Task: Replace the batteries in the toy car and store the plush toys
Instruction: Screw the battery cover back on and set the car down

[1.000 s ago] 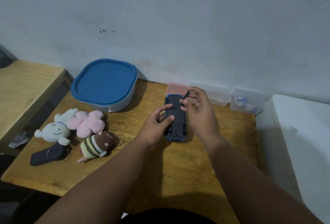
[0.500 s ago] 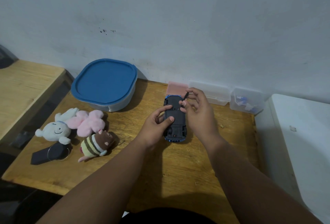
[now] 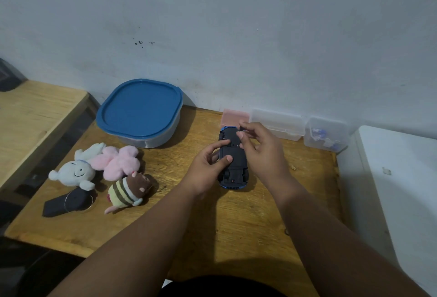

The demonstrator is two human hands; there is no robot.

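Toy car (image 3: 235, 164) lies underside-up on the wooden table (image 3: 236, 225), mid-view. The left hand (image 3: 205, 169) grips its body, thumb and forefinger curled onto the chassis. The right hand (image 3: 264, 152) pinches a small dark piece (image 3: 241, 128) at the car's 12 o'clock end; what the piece is cannot be told.

Risks: the piece may slip from so fine a pinch, or the car may twist under off-centre pressure.

Outward:
- pink box (image 3: 235, 116), 12 o'clock
- two clear boxes (image 3: 277, 124), 1–2 o'clock, just beyond the right hand and likely to crowd it
- blue-lidded container (image 3: 140, 109), 10 o'clock, lid on
- plush toys (image 3: 118, 159), 9 o'clock
- black pouch (image 3: 68, 202), 8 o'clock
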